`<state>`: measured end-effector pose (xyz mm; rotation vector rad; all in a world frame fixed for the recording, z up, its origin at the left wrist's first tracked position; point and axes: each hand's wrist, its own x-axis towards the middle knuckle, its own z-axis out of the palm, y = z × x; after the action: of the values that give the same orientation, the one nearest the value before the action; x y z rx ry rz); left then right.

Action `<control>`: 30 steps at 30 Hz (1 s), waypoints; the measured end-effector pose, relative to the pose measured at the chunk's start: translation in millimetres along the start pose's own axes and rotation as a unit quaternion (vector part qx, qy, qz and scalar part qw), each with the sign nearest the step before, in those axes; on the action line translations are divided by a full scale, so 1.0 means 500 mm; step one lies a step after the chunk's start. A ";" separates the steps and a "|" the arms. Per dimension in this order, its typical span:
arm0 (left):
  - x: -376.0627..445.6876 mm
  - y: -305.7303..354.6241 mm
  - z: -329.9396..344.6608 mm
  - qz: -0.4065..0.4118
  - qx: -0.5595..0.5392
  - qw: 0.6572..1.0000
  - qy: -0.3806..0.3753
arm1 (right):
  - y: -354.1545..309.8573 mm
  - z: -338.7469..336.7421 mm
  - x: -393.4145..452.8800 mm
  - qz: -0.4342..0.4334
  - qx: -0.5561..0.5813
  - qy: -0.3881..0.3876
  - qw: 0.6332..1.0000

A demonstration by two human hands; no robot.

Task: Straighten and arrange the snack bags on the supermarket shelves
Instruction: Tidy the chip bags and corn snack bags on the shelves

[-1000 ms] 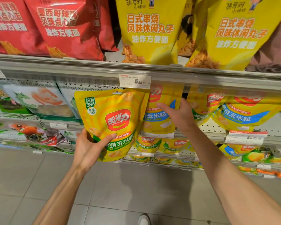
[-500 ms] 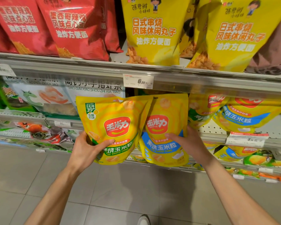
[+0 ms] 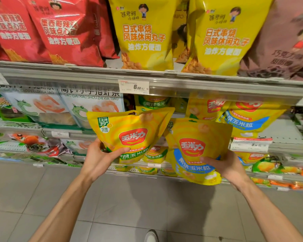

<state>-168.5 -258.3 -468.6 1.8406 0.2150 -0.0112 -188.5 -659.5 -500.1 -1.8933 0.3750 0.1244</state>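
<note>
Below the top shelf (image 3: 164,75), out in front of the racks, two yellow corn snack bags are held up side by side. The green-banded bag (image 3: 129,135) is gripped by the left hand (image 3: 98,159): the thumb is pressed across the front near the bottom, and the fingers are tucked behind. The blue-banded bag (image 3: 196,151) is gripped by the right hand (image 3: 226,166) at its lower right side, with the thumb laid on the front and the fingers hidden behind. The green-banded bag is held a little higher and is tilted, with its top corner reaching over toward the blue-banded bag. The two bags are just beside each other, and it cannot be told if they touch.

More yellow corn bags (image 3: 248,117) are seen on the shelf behind, to the right, and smaller ones on the rows below. A white price tag (image 3: 133,86) is stuck on the shelf edge above the held bags. On the top shelf, big red bags (image 3: 65,32) are stood at the left, big yellow bags (image 3: 143,35) in the middle, and a brown bag (image 3: 283,46) at the right. White shrimp stick bags (image 3: 93,105) are lined up to the left of the held bags. Grey floor tiles (image 3: 129,206) are seen under both bare arms, and the tip of a shoe (image 3: 151,235) is seen at the bottom edge
</note>
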 end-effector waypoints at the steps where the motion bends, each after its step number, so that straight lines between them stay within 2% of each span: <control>1: 0.002 0.012 0.012 0.007 -0.003 1.000 0.001 | 0.004 -0.014 -0.004 0.003 0.007 0.009 1.000; 14: 0.098 0.099 0.151 0.089 0.028 0.995 -0.020 | 0.049 -0.109 -0.033 -0.005 0.080 0.097 0.992; 25: 0.195 0.057 0.194 0.013 0.014 0.996 -0.092 | 0.052 -0.069 -0.022 -0.015 0.111 0.099 0.989; 30: 0.223 0.055 0.214 -0.003 0.003 0.996 -0.087 | 0.056 -0.057 -0.009 -0.023 0.109 0.107 0.988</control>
<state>-43.4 -351.9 -485.7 1.8334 0.0995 -0.1759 -204.6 -693.6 -514.3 -1.7004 0.4702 -0.1487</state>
